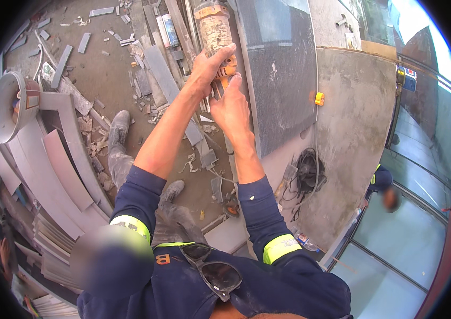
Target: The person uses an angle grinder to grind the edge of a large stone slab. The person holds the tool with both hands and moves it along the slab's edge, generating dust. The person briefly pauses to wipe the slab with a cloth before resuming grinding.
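My left hand [209,69] wraps round the rear of a dusty orange angle grinder [214,32], its thumb lying across the top. Just below it, my right hand [232,106] is closed on the grinder's back end, near its handle. The tool points away from me, and its front end is cut off by the top of the view, so no disc shows. To the right of the grinder, close beside it, lies a large dark grey stone slab [281,69] with a dusty surface.
Grey offcuts [83,42] and rubble litter the floor. A white bucket [15,106] and curved panels [50,165] stand left. A coiled black cable [309,170] and yellow tape measure [319,99] lie right. Another person [382,179] is by the glass panels [395,234].
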Motion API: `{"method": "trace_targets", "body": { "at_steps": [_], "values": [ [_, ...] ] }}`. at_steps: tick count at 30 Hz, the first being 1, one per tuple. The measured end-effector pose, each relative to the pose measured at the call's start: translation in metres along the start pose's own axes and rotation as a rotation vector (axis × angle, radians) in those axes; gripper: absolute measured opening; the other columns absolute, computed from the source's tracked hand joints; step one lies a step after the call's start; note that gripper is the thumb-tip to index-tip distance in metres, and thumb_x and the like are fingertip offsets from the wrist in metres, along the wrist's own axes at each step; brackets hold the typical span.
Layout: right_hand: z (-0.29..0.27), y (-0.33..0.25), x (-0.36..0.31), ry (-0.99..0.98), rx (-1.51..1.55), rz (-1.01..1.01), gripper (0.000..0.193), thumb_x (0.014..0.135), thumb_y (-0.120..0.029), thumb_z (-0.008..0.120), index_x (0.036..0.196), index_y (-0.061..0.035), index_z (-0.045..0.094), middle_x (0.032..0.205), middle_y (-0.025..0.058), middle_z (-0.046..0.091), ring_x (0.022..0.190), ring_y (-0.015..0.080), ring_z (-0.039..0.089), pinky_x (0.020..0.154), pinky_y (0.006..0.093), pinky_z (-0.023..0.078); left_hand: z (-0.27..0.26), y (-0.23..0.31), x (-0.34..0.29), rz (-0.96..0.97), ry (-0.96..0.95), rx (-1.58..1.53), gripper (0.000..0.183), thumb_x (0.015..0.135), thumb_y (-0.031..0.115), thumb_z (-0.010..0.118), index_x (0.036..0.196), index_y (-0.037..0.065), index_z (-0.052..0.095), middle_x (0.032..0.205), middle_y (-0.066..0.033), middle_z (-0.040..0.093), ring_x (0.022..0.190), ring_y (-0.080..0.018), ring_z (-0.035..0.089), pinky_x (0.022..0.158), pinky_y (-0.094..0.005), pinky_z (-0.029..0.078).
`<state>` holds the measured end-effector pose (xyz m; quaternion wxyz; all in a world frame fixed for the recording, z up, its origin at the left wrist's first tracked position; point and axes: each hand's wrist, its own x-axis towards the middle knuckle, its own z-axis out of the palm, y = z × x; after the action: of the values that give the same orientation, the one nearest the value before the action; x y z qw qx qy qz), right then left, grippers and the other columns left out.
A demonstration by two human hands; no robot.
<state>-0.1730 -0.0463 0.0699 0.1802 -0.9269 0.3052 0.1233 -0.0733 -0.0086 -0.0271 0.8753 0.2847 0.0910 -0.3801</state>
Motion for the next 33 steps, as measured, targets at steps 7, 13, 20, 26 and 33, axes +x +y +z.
{"method": "trace_targets", "body": {
  "at_steps": [7,13,20,26,33],
  "values": [
    [0.002,-0.007,0.014,0.021,-0.009,-0.022,0.068,0.092,-0.011,0.071,0.146,0.0102,0.037,0.109,0.0412,0.073,0.106,0.0581,0.071,0.091,0.0625,0.056,0.000,0.018,0.013,-0.038,0.007,0.031,0.050,0.090,0.037,0.087,0.118,0.001,0.065,0.095,-0.0086,0.071,0.078,-0.0198,0.072,0.071,-0.0373,0.064],
    [0.010,0.015,-0.052,0.037,-0.023,-0.001,0.073,0.091,-0.012,0.073,0.150,0.0089,0.035,0.102,0.0371,0.075,0.099,0.0570,0.073,0.087,0.0635,0.057,0.002,-0.020,-0.049,-0.037,0.003,0.024,0.042,0.097,0.036,0.083,0.115,0.003,0.064,0.093,-0.0098,0.071,0.075,-0.0204,0.073,0.070,-0.0371,0.065],
    [0.010,0.022,-0.046,0.041,-0.028,0.022,0.074,0.091,-0.013,0.074,0.151,0.0087,0.036,0.105,0.0387,0.074,0.102,0.0577,0.072,0.086,0.0631,0.056,0.001,-0.022,-0.040,-0.098,0.011,-0.023,0.055,0.091,0.033,0.089,0.125,0.002,0.059,0.100,-0.0078,0.068,0.081,-0.0184,0.071,0.072,-0.0372,0.065],
    [0.004,0.004,0.001,0.045,-0.033,-0.010,0.075,0.091,-0.016,0.075,0.150,0.0084,0.036,0.108,0.0383,0.075,0.103,0.0589,0.071,0.088,0.0653,0.056,0.003,0.005,0.002,-0.024,-0.007,-0.051,0.052,0.092,0.030,0.088,0.124,0.001,0.060,0.098,-0.0088,0.069,0.077,-0.0199,0.072,0.069,-0.0384,0.065],
    [0.001,-0.009,0.001,0.053,-0.058,-0.017,0.075,0.091,-0.016,0.074,0.150,0.0069,0.035,0.106,0.0376,0.075,0.102,0.0585,0.072,0.089,0.0653,0.056,0.003,0.020,0.006,-0.062,0.023,0.006,0.048,0.092,0.031,0.086,0.121,0.002,0.062,0.096,-0.0090,0.070,0.076,-0.0195,0.072,0.067,-0.0393,0.064]
  ]
}}
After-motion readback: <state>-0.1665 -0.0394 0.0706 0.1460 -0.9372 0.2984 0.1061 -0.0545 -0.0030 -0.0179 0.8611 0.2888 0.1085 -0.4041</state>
